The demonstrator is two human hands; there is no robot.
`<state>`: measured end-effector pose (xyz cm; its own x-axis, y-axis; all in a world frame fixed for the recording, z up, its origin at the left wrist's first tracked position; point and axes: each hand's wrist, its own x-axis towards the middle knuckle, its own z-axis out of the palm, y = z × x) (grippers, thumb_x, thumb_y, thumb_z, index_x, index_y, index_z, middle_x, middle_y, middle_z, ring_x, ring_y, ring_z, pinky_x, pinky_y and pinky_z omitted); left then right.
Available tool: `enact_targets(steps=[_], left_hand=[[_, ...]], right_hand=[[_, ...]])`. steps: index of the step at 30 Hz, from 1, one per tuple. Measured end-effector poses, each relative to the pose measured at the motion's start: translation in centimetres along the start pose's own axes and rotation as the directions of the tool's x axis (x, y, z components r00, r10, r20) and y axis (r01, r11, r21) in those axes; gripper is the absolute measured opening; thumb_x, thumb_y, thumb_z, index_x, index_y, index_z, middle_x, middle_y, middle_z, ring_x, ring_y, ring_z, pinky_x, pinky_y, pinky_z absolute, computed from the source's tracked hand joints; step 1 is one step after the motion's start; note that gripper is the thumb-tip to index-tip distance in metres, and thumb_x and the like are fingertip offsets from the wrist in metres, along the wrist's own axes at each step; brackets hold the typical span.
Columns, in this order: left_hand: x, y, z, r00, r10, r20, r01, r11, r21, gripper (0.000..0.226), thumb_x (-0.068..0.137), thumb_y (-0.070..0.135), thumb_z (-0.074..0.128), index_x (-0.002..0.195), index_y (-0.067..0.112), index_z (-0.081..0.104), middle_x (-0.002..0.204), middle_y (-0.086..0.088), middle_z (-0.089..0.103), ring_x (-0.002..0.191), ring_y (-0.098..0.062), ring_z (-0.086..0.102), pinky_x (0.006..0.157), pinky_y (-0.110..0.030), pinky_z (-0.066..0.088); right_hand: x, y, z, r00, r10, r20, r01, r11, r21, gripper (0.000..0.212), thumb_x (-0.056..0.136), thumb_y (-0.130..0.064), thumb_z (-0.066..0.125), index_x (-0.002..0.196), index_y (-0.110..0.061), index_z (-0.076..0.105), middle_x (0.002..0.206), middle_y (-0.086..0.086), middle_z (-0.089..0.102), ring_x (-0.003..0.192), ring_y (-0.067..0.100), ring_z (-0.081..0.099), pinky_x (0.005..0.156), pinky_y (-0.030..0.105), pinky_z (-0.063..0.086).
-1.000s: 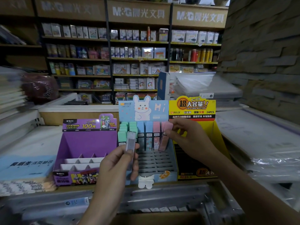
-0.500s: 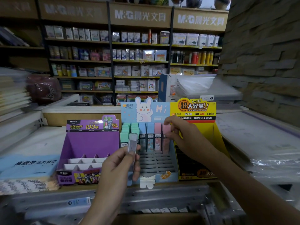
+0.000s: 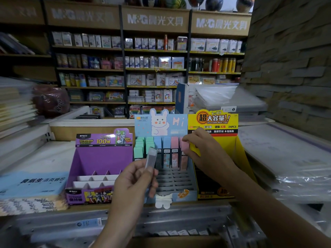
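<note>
At the front edge of the bench point(image 3: 86, 208), three cardboard display boxes stand side by side and touching: a purple box point(image 3: 100, 158) on the left, a blue box point(image 3: 186, 194) in the middle and a yellow box point(image 3: 240, 158) on the right. The left hand point(image 3: 132, 181) grips a translucent grey case point(image 3: 151, 158) between thumb and curled fingers, holding it near upright in front of the blue box, above that box's grey slot dividers. The right hand point(image 3: 204, 149) pinches the top of a pink case point(image 3: 184, 145), which stands at the right end of the blue box's back row, just beside the yellow box. Whether this case sits fully in its slot cannot be determined. Green, blue and pink cases fill the rest of that row. A blue paper pack point(image 3: 34, 183) lies toward the bench's left edge.
</note>
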<state>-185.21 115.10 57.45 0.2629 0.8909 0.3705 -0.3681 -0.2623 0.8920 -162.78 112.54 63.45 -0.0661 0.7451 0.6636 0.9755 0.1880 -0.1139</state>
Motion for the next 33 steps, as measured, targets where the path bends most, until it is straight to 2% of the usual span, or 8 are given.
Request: enact_targets(steps=[4,7,10,17,23,27,30,33], left_hand=[[0.2,0.3,0.3,1.0,-0.005,-0.007,0.005,1.0,-0.027,0.021,0.097,0.011,0.062,0.089,0.025,0.075,0.088,-0.015,0.074,0.064,-0.019,0.064,0.049,-0.025,0.049],[0.3,0.8,0.2,1.0,0.003,0.011,-0.003,1.0,-0.005,0.015,0.094,0.016,0.065,0.092,0.027,0.075,0.09,-0.013,0.075,0.064,-0.018,0.067,0.046,-0.025,0.048],[0.7,1.3,0.1,0.999,0.034,0.033,-0.036,0.998,0.06,0.009,0.089,0.023,0.069,0.095,0.028,0.075,0.087,-0.011,0.073,0.062,-0.018,0.064,0.046,-0.025,0.047],[1.4,2.2,0.6,0.996,0.024,0.091,-0.046,0.966,0.256,0.009,0.096,0.031,0.065,0.095,0.028,0.074,0.069,0.001,0.051,0.059,-0.011,0.045,0.051,-0.025,0.04],[2.1,3.8,1.4,0.988,-0.066,0.136,0.012,0.931,0.364,0.029,0.103,0.016,0.048,0.092,0.031,0.071,0.072,-0.004,0.058,0.06,-0.018,0.041,0.049,-0.029,0.033],[2.3,4.9,1.7,0.979,-0.051,0.196,-0.041,0.896,0.441,0.023,0.094,0.015,0.069,0.099,0.038,0.072,0.076,0.005,0.069,0.061,-0.016,0.055,0.056,-0.03,0.042],[2.7,5.7,1.9,0.989,0.019,0.147,-0.094,0.847,0.523,0.028,0.083,0.013,0.083,0.097,0.033,0.071,0.084,0.005,0.074,0.076,-0.014,0.069,0.068,-0.032,0.052],[3.4,6.7,1.9,0.985,0.115,0.127,-0.17,0.719,0.674,0.032,0.078,0.018,0.088,0.097,0.033,0.067,0.082,0.011,0.072,0.08,-0.007,0.069,0.066,-0.028,0.052]], right_hand=[[-1.1,-0.3,-0.5,0.996,0.063,-0.056,-0.058,0.995,0.084,0.036,0.094,-0.021,0.068,0.129,-0.02,0.06,0.11,-0.009,0.054,0.097,0.004,0.049,0.083,0.019,0.044],[-3.2,0.2,-1.2,0.985,0.148,-0.094,-0.133,0.98,0.149,0.017,0.095,-0.02,0.064,0.112,-0.02,0.066,0.101,-0.014,0.057,0.091,0.004,0.053,0.078,0.018,0.046],[-5.4,1.1,-1.9,0.979,0.202,-0.034,-0.196,0.971,0.14,0.004,0.095,-0.019,0.064,0.093,-0.021,0.067,0.089,-0.013,0.06,0.086,0.003,0.056,0.073,0.022,0.049],[-8.5,2.4,-1.7,0.936,0.314,0.157,-0.324,0.945,0.046,0.032,0.101,-0.021,0.052,0.07,-0.018,0.059,0.077,-0.009,0.054,0.075,0.006,0.05,0.069,0.03,0.044],[-8.9,2.2,-1.8,0.928,0.341,0.147,-0.35,0.936,0.035,0.032,0.101,-0.023,0.05,0.072,-0.016,0.062,0.08,-0.008,0.056,0.079,0.006,0.048,0.071,0.033,0.046],[-9.0,2.0,-1.8,0.928,0.347,0.133,-0.354,0.934,0.035,0.029,0.1,-0.023,0.051,0.074,-0.016,0.063,0.082,-0.008,0.057,0.081,0.008,0.048,0.071,0.033,0.046],[-9.2,1.7,-1.7,0.935,0.336,0.112,-0.341,0.939,0.029,0.028,0.099,-0.021,0.052,0.074,-0.017,0.062,0.081,-0.009,0.056,0.081,0.01,0.047,0.07,0.033,0.046],[-9.4,1.6,-1.6,0.94,0.332,0.081,-0.335,0.942,0.024,0.027,0.099,-0.021,0.052,0.075,-0.015,0.063,0.081,-0.008,0.056,0.08,0.012,0.047,0.07,0.035,0.046]])
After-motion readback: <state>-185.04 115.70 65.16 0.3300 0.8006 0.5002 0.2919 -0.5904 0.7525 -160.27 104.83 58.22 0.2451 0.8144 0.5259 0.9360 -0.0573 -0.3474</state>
